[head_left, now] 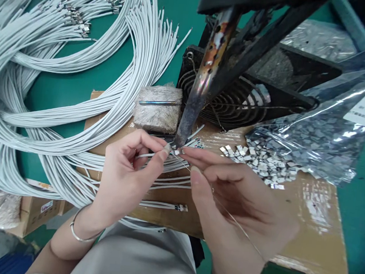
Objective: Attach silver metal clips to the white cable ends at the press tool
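Note:
My left hand (pixel 128 170) pinches the end of a white wire (pixel 142 155) between thumb and forefinger, right under the tip of a fixed soldering iron (pixel 203 79). My right hand (pixel 228 192) is closed on a thin strand of solder wire (pixel 241 229) and a small metal piece at the iron's tip (pixel 179 147). Both hands meet at the tip above a sheet of cardboard (pixel 306 216).
Big bundles of white wires (pixel 62 79) curve over the green table at left. A pile of small metal terminals (pixel 260 158) spills from a clear plastic bag (pixel 329 137) at right. A black fan (pixel 237 99) and a cleaning sponge block (pixel 158 107) sit behind the iron.

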Tool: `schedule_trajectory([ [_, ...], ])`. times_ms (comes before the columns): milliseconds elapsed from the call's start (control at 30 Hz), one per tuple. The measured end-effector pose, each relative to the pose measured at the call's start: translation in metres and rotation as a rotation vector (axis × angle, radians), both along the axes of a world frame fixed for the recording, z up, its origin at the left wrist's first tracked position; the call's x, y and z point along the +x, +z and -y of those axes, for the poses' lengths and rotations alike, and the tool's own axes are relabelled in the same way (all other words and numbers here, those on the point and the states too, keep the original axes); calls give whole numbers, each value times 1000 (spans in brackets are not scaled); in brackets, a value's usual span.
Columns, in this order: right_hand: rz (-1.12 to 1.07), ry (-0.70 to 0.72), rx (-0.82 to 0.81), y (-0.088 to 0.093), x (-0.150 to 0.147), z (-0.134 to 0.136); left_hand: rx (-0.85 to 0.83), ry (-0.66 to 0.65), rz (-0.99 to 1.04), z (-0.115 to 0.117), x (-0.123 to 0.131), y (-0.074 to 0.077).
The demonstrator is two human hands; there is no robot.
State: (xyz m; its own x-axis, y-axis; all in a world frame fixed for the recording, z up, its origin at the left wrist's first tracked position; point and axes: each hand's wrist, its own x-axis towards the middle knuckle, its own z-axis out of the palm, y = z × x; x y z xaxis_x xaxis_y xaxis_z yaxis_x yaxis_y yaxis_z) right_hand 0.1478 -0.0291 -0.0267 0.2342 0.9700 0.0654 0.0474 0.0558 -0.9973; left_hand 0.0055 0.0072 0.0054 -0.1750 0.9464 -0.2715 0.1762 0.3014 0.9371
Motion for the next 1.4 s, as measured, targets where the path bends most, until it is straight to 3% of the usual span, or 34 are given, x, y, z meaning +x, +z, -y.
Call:
schedule_trajectory([
  [1100, 3, -107, 10, 10, -8, -7, 76, 35, 32, -2, 2, 3],
  [1400, 7, -55, 59, 5, -3, -7, 86, 25, 33, -2, 1, 1],
])
